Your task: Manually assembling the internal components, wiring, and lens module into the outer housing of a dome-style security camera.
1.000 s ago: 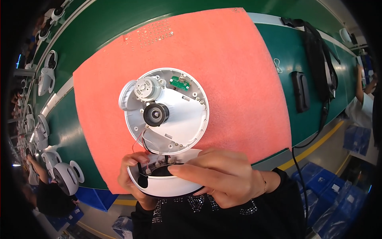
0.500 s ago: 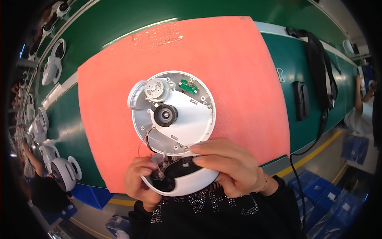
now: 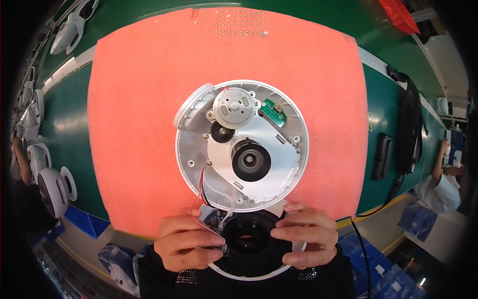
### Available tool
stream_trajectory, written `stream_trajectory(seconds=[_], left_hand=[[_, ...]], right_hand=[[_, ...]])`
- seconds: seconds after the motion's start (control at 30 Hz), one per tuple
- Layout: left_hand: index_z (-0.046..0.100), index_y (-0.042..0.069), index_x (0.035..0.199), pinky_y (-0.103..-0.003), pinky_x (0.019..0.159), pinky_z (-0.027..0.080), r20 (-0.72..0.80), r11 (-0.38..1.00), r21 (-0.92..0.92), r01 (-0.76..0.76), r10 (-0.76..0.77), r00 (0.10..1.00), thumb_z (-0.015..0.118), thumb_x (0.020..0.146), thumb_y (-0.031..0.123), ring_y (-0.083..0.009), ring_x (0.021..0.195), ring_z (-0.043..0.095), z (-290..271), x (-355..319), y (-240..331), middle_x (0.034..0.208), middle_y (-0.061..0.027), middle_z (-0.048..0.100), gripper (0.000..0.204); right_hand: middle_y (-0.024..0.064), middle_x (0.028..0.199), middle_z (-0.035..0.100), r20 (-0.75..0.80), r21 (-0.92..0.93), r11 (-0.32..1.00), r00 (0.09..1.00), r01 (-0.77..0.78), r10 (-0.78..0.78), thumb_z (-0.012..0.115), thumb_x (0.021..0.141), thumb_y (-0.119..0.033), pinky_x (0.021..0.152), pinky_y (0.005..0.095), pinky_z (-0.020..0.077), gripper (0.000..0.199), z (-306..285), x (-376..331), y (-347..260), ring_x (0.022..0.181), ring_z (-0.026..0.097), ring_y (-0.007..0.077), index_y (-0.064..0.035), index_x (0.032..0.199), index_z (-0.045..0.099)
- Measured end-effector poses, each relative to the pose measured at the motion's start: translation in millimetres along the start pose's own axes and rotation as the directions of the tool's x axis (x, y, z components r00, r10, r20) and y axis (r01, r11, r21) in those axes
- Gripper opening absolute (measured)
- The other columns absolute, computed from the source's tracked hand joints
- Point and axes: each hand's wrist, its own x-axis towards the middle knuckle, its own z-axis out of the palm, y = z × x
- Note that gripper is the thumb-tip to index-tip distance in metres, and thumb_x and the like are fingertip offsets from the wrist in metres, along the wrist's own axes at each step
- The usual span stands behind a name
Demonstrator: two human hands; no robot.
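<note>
A round white housing [image 3: 271, 184] lies with its inner side up, carrying a silver motor [image 3: 234, 108], a black gear [image 3: 222, 132], a black ringed cylinder [image 3: 251, 162] and a small green circuit board [image 3: 274, 112]. Below it, a round cover with a black inside [image 3: 259, 259] and a white rim is held between both hands. My left hand [image 3: 189, 244] is closed on the cover's left side, fingertips by a circuit board [image 3: 214, 217]. My right hand [image 3: 308, 238] grips the right rim, fingers reaching inside. Thin wires [image 3: 201, 187] run from the housing to that board.
The housing rests on a pink foam mat [image 3: 134, 124] with rows of screws [image 3: 241, 22] at its far edge. A black case [image 3: 382, 155] and a black bag [image 3: 411, 124] lie to the right. White devices [image 3: 55, 192] stand at left. People work on both sides.
The cover has tipped, so its black inside now faces up more fully. Both hands have shifted their hold along its sides. The whole view has shifted, and the housing appears larger.
</note>
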Motion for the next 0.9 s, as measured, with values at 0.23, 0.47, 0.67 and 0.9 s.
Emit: stream_trajectory(seconds=[0.23,0.47,0.67,0.9], left_hand=[[0.066,0.017,0.068,-0.033,0.074,0.047,-0.089,0.996,-0.036,-0.076,0.073,0.993,0.064,0.062,0.012,-0.0129,0.068,0.054,13.0,4.4,-3.3,0.077,0.0009,0.065,0.008],[0.065,0.015,0.067,-0.032,0.075,0.047,-0.091,0.992,0.019,-0.125,0.126,0.988,0.063,0.060,0.010,-0.0137,0.064,0.052,12.1,5.2,-7.0,0.075,-0.0012,0.064,0.008],[0.062,0.011,0.064,-0.035,0.081,0.046,-0.142,0.999,0.026,0.047,-0.043,0.989,0.062,0.062,0.011,-0.0159,0.061,0.051,16.3,11.9,0.8,0.068,-0.0033,0.063,0.002],[0.063,0.011,0.066,-0.033,0.077,0.047,-0.072,0.990,0.113,-0.079,0.087,0.994,0.062,0.062,0.011,-0.0159,0.064,0.053,13.7,7.2,-8.2,0.069,-0.0038,0.063,0.004]], right_hand=[[0.0054,0.092,0.063,0.002,0.078,0.995,0.998,-0.059,0.060,0.069,0.069,-0.011,0.076,0.0369,0.0499,0.017,-5.8,-3.9,4.1,0.074,0.060,0.0171,-0.0166,0.086,0.068],[0.0090,0.096,0.064,-0.077,0.074,0.995,0.995,-0.060,0.066,0.057,0.079,-0.008,0.089,0.0438,0.0430,0.012,0.0,-4.9,2.7,0.081,0.061,0.0184,-0.0048,0.083,0.067],[0.0096,0.091,0.063,-0.078,0.084,0.996,0.997,0.003,0.003,0.060,0.080,-0.009,0.079,0.0404,0.0481,0.012,2.6,2.0,11.4,0.074,0.058,0.0178,-0.0015,0.088,0.066],[0.0101,0.088,0.064,-0.108,0.072,0.997,0.993,-0.037,0.045,0.063,0.077,-0.008,0.077,0.0390,0.0477,0.011,3.8,-2.5,12.0,0.074,0.059,0.0180,-0.0019,0.086,0.066]])
